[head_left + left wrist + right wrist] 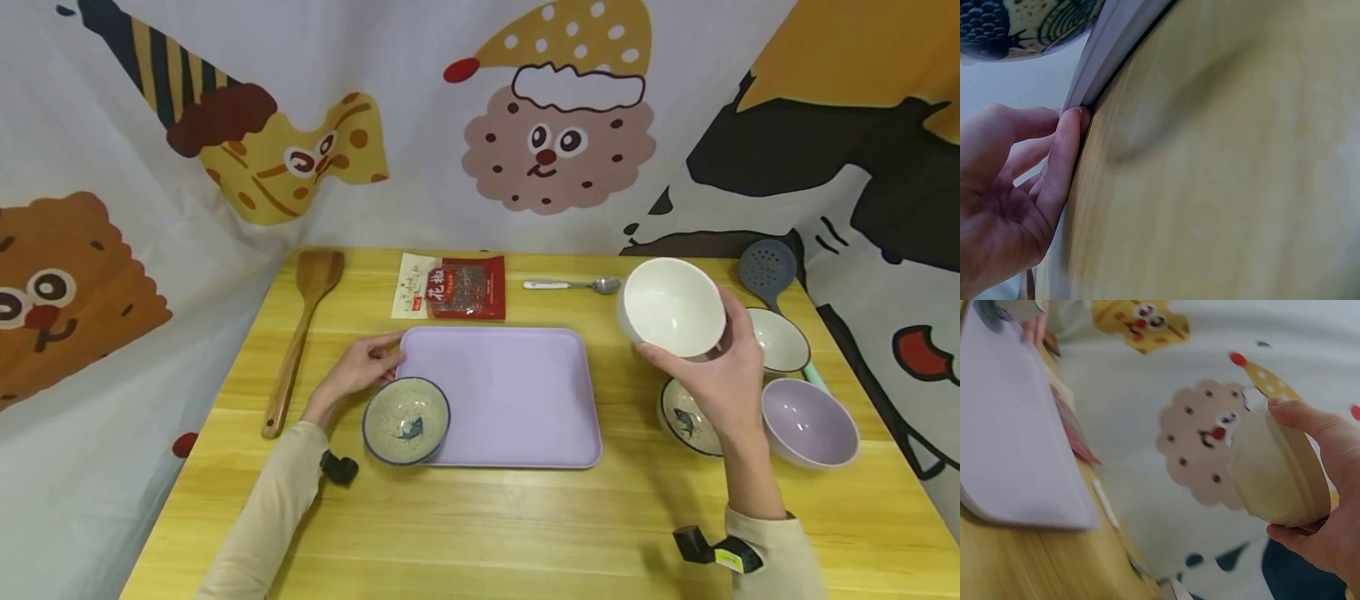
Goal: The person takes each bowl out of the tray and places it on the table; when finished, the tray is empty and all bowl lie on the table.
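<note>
My left hand pinches the left edge of a lilac tray between thumb and fingers, as the left wrist view shows at the tray rim. On the tray's front left corner, reaching past its edge, sits a speckled bowl with a blue rim and fish drawing. Off to the tray's right, my right hand grips a white bowl by its side, above the table and tilted with its inside facing the head camera. The right wrist view shows this bowl from outside, slightly blurred.
Behind the tray lie a red spice packet and a spoon. A wooden spatula lies at left. At right stand another speckled bowl, partly hidden, a dark-rimmed white bowl, a purple bowl and a grey slotted ladle.
</note>
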Action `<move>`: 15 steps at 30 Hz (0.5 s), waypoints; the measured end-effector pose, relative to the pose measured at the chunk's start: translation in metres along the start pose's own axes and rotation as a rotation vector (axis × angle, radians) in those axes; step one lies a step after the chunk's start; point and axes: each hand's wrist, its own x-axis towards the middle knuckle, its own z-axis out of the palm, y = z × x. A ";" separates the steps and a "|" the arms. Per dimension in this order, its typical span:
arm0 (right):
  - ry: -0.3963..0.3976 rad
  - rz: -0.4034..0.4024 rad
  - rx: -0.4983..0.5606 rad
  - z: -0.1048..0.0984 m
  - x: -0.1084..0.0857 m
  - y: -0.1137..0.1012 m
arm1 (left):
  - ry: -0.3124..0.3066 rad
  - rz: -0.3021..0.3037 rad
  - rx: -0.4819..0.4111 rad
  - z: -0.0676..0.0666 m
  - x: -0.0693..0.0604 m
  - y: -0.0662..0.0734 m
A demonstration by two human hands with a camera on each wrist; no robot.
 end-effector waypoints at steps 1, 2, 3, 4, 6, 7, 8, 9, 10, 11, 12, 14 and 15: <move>0.022 0.016 -0.002 -0.006 0.000 0.002 | -0.001 -0.004 0.002 0.000 0.000 0.000; 0.047 0.030 -0.005 -0.011 0.001 0.005 | -0.003 -0.008 0.004 0.000 0.000 0.001; 0.076 0.043 -0.001 -0.017 0.001 0.007 | -0.005 -0.011 0.008 0.000 0.000 0.001; 0.104 0.053 0.014 -0.022 0.001 0.009 | -0.005 -0.016 0.007 0.000 0.000 0.001; 0.149 0.063 0.016 -0.033 -0.001 0.013 | -0.002 -0.023 0.006 0.001 0.000 0.001; 0.174 0.069 0.027 -0.038 -0.001 0.015 | -0.003 -0.021 0.010 0.000 0.000 0.001; 0.200 0.083 0.032 -0.043 -0.002 0.016 | -0.001 -0.023 0.010 0.000 0.001 0.000; 0.226 0.099 0.030 -0.048 -0.003 0.018 | 0.000 -0.026 0.011 0.000 0.001 0.000; 0.251 0.107 0.031 -0.053 -0.004 0.020 | 0.002 -0.029 0.010 0.000 0.001 0.000; 0.276 0.115 0.045 -0.058 -0.005 0.021 | 0.001 -0.031 0.013 0.000 0.001 0.000; 0.310 0.123 0.082 -0.062 -0.006 0.023 | 0.000 -0.031 0.013 0.000 0.001 0.000; 0.379 0.131 0.122 -0.070 -0.008 0.025 | -0.005 -0.032 0.007 -0.001 0.001 0.000; 0.406 0.126 0.113 -0.074 -0.010 0.027 | -0.007 -0.034 0.004 -0.001 0.001 0.000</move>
